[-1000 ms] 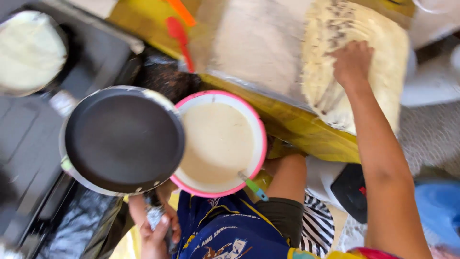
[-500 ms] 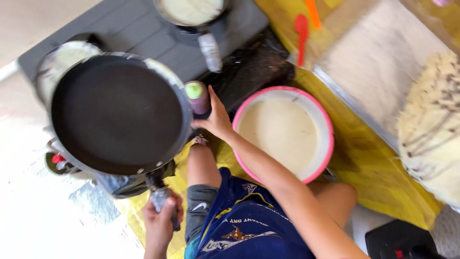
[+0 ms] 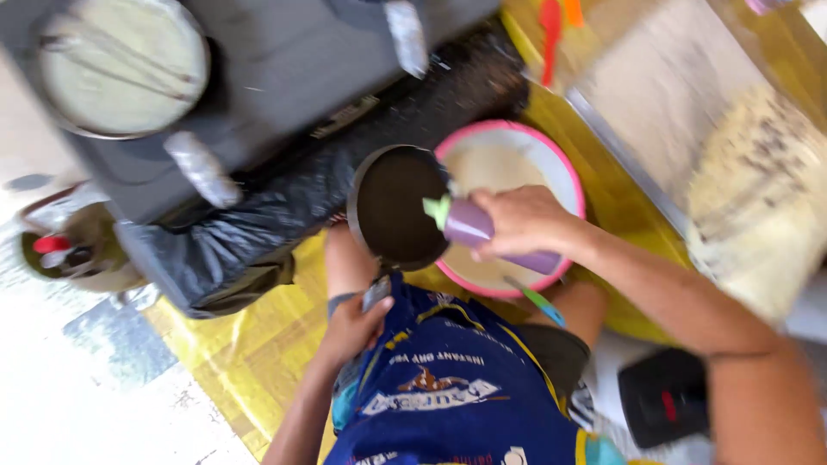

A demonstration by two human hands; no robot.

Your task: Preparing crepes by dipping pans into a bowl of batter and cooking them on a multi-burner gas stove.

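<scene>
My left hand [image 3: 353, 325] grips the handle of a small black frying pan [image 3: 392, 207], held low in front of me beside the batter bowl. My right hand [image 3: 521, 222] holds a purple squeeze bottle [image 3: 482, 232] with a green nozzle, tipped sideways so the nozzle points over the pan's right rim. Behind the hand sits a pink-rimmed bowl [image 3: 551, 164] of pale batter, with a green and blue utensil [image 3: 536, 298] leaning on its near rim.
A dark stove [image 3: 284, 69] carries another pan of pale batter [image 3: 121, 65] at the upper left. A stack of thin pancakes [image 3: 762, 207] lies on a board at the right. Red and orange spatulas [image 3: 551, 26] rest on the yellow cloth [image 3: 250, 353]. A black device [image 3: 663, 396] lies lower right.
My right hand took the purple bottle from beside the bowl and tipped it over the pan. The left hand lowered the pan and brought it closer to the bowl. The view swung right.
</scene>
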